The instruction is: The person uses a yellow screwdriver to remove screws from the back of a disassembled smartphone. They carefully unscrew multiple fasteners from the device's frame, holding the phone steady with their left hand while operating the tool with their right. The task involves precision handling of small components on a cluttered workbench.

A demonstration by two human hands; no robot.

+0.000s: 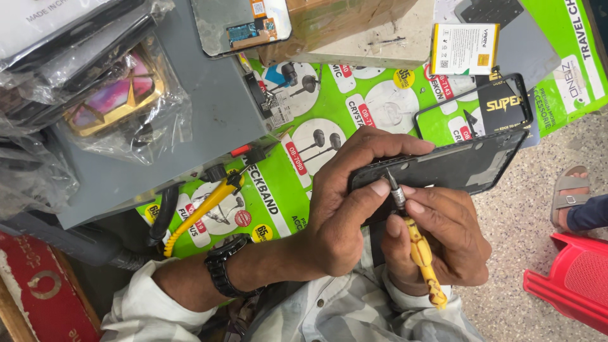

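Two hands are working mid-job; left hand (345, 209) is gripping the black phone frame (456, 166); right hand (443, 244) is pinching a yellow screwdriver (418, 247), tip seated at the frame's screw.

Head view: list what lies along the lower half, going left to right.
Red box corner → black wristwatch → left hand → yellow-handled screwdriver → right hand → red plastic stool.
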